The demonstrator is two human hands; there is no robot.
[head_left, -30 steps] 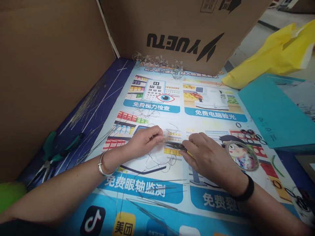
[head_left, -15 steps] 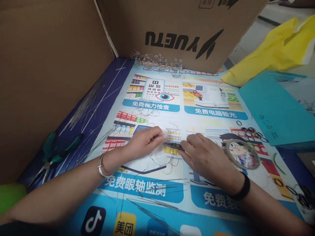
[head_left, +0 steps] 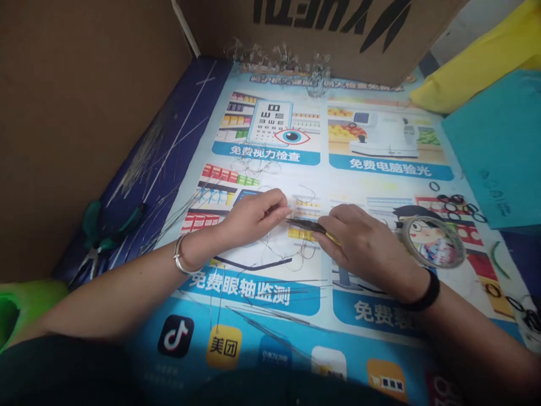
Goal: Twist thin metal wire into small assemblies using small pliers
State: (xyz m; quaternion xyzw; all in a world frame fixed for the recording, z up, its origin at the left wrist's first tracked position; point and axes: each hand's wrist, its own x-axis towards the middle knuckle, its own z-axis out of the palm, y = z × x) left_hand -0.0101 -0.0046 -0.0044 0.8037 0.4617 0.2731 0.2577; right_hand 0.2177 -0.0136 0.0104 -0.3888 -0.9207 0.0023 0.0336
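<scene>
My left hand (head_left: 257, 217) is closed in a pinch over the printed sheet; thin wire seems to be at its fingertips, too fine to make out for sure. Just to the right, my right hand (head_left: 359, 237) is wrapped round dark-nosed pliers (head_left: 310, 225) with a yellow handle. The pliers' tip points left, close to my left fingertips. Beneath the two hands lie loops of thin wire (head_left: 302, 254) on the sheet. Straight wires (head_left: 270, 324) are spread nearer to me.
Green-handled pliers (head_left: 101, 237) and loose wires (head_left: 146, 155) lie at left. Tangled wire pieces (head_left: 319, 73) sit by the cardboard box (head_left: 363, 56). At right are a tape roll (head_left: 433, 242), black rings (head_left: 456, 208), a teal folder (head_left: 494, 152) and a yellow bag (head_left: 473, 67).
The view has tilted down, so the sheet and box appear higher. My hands keep nearly the same places relative to each other, and the pliers remain in my right hand.
</scene>
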